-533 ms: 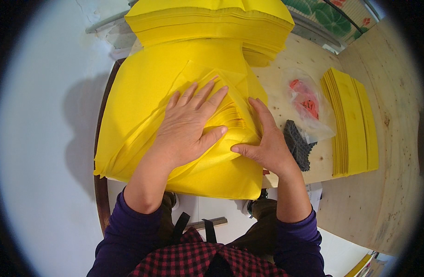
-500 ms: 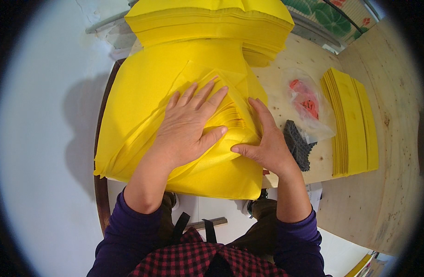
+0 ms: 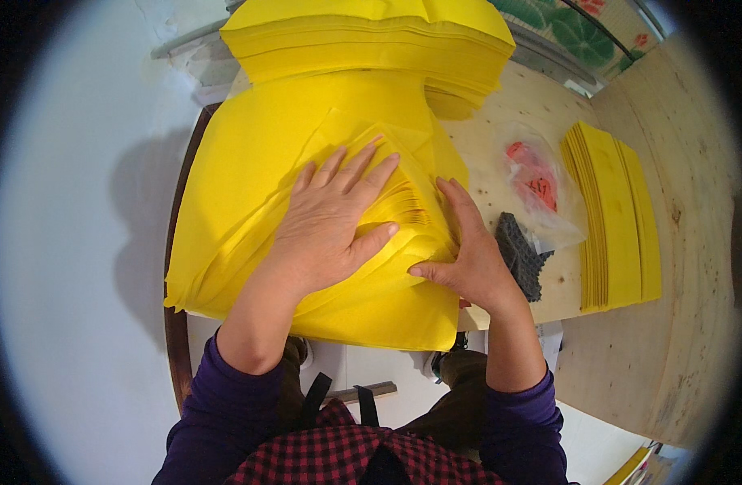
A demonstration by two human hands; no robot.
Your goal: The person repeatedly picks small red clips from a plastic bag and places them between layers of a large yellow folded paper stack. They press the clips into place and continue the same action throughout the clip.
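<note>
A pile of thin yellow fabric-like sheets (image 3: 249, 170) covers the left and middle of the table and hangs over its front edge. Across the folded-back layers my left hand (image 3: 326, 218) lies flat with its fingers spread. To its right, my right hand (image 3: 468, 250) rests at the pile's right side, thumb and fingers apart, holding nothing. Between the two hands a fanned bundle of layered yellow edges (image 3: 407, 202) shows. What lies under my left palm is hidden.
Behind the pile stands a thick stack of yellow sheets (image 3: 363, 48). On the right of the wooden table (image 3: 541, 97) are a clear plastic bag (image 3: 565, 202) with red contents, a dark grey cloth (image 3: 520, 255) and folded yellow pieces (image 3: 617, 218). A wooden panel (image 3: 686, 202) borders the right side.
My right hand has shifted very slightly toward me and to the right. My left hand stays in the same place on the sheets.
</note>
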